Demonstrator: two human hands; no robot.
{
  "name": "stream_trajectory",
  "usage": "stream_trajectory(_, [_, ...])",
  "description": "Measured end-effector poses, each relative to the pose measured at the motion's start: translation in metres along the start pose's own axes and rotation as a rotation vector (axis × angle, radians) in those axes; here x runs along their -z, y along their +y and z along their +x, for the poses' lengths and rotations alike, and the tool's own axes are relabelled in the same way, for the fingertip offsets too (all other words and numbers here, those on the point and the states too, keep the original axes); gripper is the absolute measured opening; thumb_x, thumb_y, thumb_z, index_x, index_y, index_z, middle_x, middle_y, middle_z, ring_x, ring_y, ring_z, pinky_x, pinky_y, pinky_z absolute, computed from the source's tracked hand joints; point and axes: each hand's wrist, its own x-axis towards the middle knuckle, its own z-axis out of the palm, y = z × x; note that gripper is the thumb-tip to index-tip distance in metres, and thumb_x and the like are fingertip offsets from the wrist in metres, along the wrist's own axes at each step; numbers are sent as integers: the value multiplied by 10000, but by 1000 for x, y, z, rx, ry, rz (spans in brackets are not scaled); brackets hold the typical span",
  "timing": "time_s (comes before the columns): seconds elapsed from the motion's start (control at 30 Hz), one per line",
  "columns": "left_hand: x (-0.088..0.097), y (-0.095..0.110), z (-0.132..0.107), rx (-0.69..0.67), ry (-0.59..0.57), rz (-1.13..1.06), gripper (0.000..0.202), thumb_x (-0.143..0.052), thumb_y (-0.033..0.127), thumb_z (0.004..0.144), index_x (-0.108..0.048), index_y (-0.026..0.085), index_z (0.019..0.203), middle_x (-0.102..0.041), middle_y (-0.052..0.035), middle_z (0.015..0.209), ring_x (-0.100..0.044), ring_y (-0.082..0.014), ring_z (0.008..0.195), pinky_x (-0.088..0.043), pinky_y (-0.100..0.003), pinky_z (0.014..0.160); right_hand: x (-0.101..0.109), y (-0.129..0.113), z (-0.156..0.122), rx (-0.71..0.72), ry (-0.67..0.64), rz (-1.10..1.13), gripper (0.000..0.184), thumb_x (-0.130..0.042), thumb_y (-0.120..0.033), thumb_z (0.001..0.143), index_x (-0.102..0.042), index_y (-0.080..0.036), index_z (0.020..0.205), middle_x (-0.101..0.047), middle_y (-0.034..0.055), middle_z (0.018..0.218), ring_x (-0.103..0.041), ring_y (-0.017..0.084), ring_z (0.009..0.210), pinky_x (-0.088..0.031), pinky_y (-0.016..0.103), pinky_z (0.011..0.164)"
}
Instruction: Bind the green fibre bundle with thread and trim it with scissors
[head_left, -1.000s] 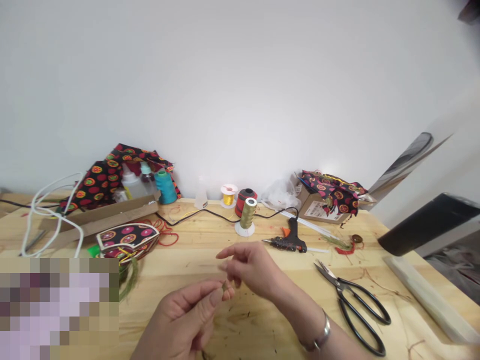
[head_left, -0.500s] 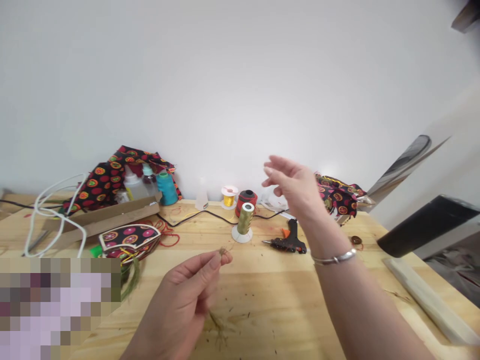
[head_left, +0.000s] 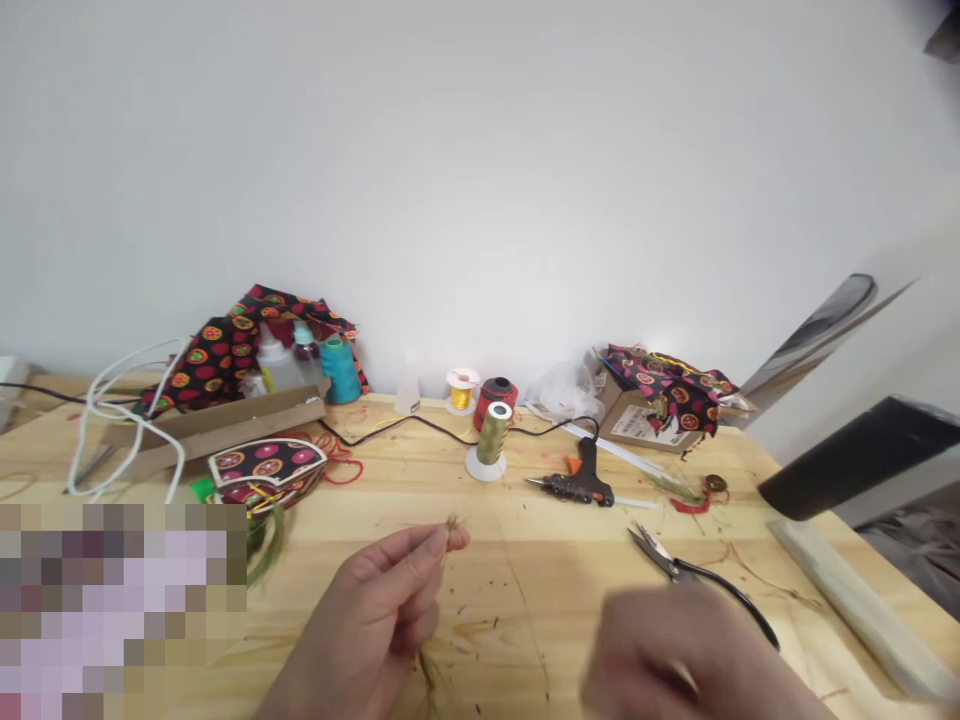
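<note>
My left hand (head_left: 375, 620) is low in the middle of the view, thumb and forefinger pinched on a small tuft of olive-gold thread (head_left: 452, 527); more strands hang below the hand. My right hand (head_left: 675, 655) is at the bottom right, smeared by motion, just in front of the black scissors (head_left: 697, 577) on the wooden table (head_left: 525, 500). Its fingers do not show clearly. A gold thread spool (head_left: 493, 433) stands upright beyond my hands.
A black glue gun (head_left: 579, 482) lies right of the gold spool. Red (head_left: 496, 398), yellow (head_left: 460, 388) and teal (head_left: 343, 370) spools stand at the back. Cardboard boxes with patterned cloth (head_left: 225, 350) sit back left and back right. White cables (head_left: 120, 430) lie far left.
My right hand dropped from raised above the glue gun to low at the bottom right, near the scissors. My left hand kept its pinch on the thread tuft.
</note>
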Motion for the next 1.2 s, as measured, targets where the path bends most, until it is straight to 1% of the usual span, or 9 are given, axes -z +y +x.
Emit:
stream_trajectory(0.07, [-5,-4,-3,33,-31,23,175,-711,275,690,-729,118,765,-246,99,467,-140,-44,440,-119,-178,391,-16,9,11,-163,-76,204,148,-621,-262,786,-651,-211,651,-602,-35,559,-537,100,511,-428,185,465])
stream_trajectory(0.17, [-9,-9,-6,50,-65,51,165,-702,271,700,-732,119,757,-238,97,468,-144,-55,453,-137,-181,398,-43,16,21,-429,-87,638,115,-628,-281,757,-691,-191,789,-641,0,702,-546,114,627,-446,216,579])
stream_trajectory(0.37, [-10,-12,-9,79,-69,87,166,-716,293,679,-732,131,716,-246,97,454,-134,-60,453,-141,-185,398,-66,9,25,-460,-50,1014,181,-753,-239,612,-718,-217,789,-508,-42,624,-462,96,584,-413,228,574])
stream_trajectory(0.5, [-11,-13,-11,72,-98,125,168,-689,300,712,-733,138,708,-241,99,450,-133,-62,453,-157,-183,401,-64,6,29,-353,-3,915,30,-732,-210,644,-705,-216,655,-545,-18,617,-479,124,593,-430,271,598])
stream_trajectory(0.63, [-11,-11,-10,63,-78,139,183,-701,309,695,-738,134,738,-220,105,450,-121,-61,454,-138,-185,397,-55,5,25,-210,33,618,142,-683,-177,722,-666,-207,584,-559,-3,619,-502,152,663,-415,299,653])
stream_trajectory(0.83, [-11,-11,-5,92,-94,123,230,-668,355,734,-717,130,743,-173,111,486,-90,-62,467,-100,-199,405,-42,-3,17,181,-230,493,165,-701,-156,731,-649,-198,581,-543,-24,602,-505,128,670,-407,303,749])
stream_trajectory(0.93, [-16,-12,-8,102,-91,125,221,-695,342,707,-682,138,625,-212,105,471,-99,-57,463,-105,-195,406,-47,-2,21,63,-115,488,144,-697,-158,735,-656,-195,602,-546,-14,619,-504,139,684,-412,288,682])
stream_trajectory(1.03, [-20,-13,-12,92,-55,174,198,-711,324,680,-696,132,633,-385,66,471,-129,-42,444,-113,-188,400,-55,5,24,-67,-20,470,150,-691,-146,734,-640,-193,600,-557,-16,623,-509,144,686,-403,293,673])
stream_trajectory(1.2, [-21,-13,-16,72,-35,256,189,-680,314,695,-722,130,683,-616,-31,637,-167,-23,424,-107,-190,402,-61,12,22,-84,48,453,192,-667,-166,746,-585,-193,575,-520,-26,605,-498,146,676,-394,290,651])
